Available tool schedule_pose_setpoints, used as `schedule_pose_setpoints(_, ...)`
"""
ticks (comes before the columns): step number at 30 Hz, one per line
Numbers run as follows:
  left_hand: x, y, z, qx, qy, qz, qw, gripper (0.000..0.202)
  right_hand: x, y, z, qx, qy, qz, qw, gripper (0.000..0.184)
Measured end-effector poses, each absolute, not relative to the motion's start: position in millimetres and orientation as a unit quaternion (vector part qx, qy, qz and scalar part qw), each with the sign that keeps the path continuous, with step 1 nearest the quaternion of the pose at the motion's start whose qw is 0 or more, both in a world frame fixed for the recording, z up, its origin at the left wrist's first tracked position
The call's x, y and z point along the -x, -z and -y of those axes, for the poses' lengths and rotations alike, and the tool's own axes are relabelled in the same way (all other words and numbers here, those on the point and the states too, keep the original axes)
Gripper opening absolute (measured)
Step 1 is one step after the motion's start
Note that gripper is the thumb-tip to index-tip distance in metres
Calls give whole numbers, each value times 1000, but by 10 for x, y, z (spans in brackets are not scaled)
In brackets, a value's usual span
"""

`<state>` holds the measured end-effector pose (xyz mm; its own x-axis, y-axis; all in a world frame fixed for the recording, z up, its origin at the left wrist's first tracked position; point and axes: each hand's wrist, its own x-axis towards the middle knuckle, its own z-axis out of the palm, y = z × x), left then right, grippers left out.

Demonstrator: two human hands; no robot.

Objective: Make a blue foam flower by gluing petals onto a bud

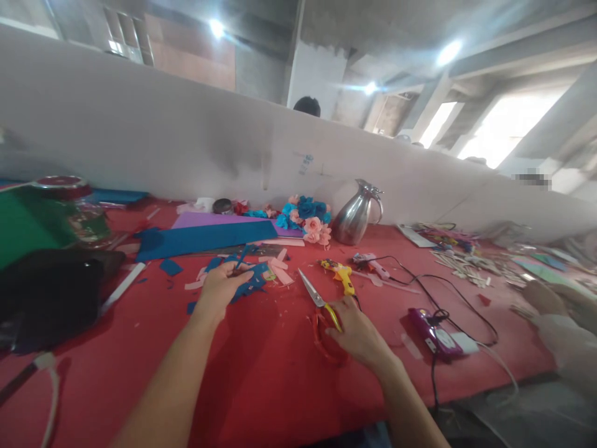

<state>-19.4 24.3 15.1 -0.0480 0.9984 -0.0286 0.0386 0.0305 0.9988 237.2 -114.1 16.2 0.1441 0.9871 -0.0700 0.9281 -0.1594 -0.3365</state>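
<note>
My left hand [222,283] is closed in a pinch on a narrow blue paper piece [243,254], above a loose pile of blue scraps [254,280]. Pink paper strips [280,269] lie just right of those scraps. On the red tabletop my right hand [357,330] has its fingers closed around the handle of a pair of scissors [317,295]. Their blades point away from me and to the left; one handle loop is yellow, the other red. Beyond that hand lies a yellow glue gun [342,275], with a pink glue gun [373,266] behind it.
Blue paper [209,239] and purple paper [200,219] lie at the back, beside paper flowers [310,218] and a metal jug [357,214]. A black object [51,298] and glass jar [88,221] stand left. A purple power box [431,333] with cables sits right, near another person's arm [564,336].
</note>
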Motion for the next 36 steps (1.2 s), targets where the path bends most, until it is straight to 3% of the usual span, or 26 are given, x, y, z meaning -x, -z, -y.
schedule_pose_setpoints(6, 184, -176, -220, -460, -500, -523, 514, 33, -2158, -28, 860, 736, -109, 650, 152, 25)
schedule_pose_setpoints(13, 202, -141, -218, -525, -461, -490, 522, 27, -1944, -316, 391, 719, -72, 684, 103, 18)
schedule_pose_setpoints(18, 112, -117, -170, -634, -412, -437, 487, 28, -1901, -489, 302, 586, -109, 751, 285, 23)
schedule_pose_setpoints(22, 29, -163, -75, -718, -339, -395, 461, 24, -1841, -360, 270, 525, -185, 790, 257, 25)
schedule_pose_setpoints(30, -78, -207, 31, -768, -301, -406, 393, 23, -1891, -238, 293, 522, -216, 785, 253, 8)
schedule_pose_setpoints(33, -88, -253, 47, -741, -340, -412, 407, 18, -1911, -243, 272, 598, -245, 685, 336, 11)
schedule_pose_setpoints(36, -83, -295, 61, -673, -413, -409, 457, 17, -1924, -259, 238, 594, -322, 537, 505, 15)
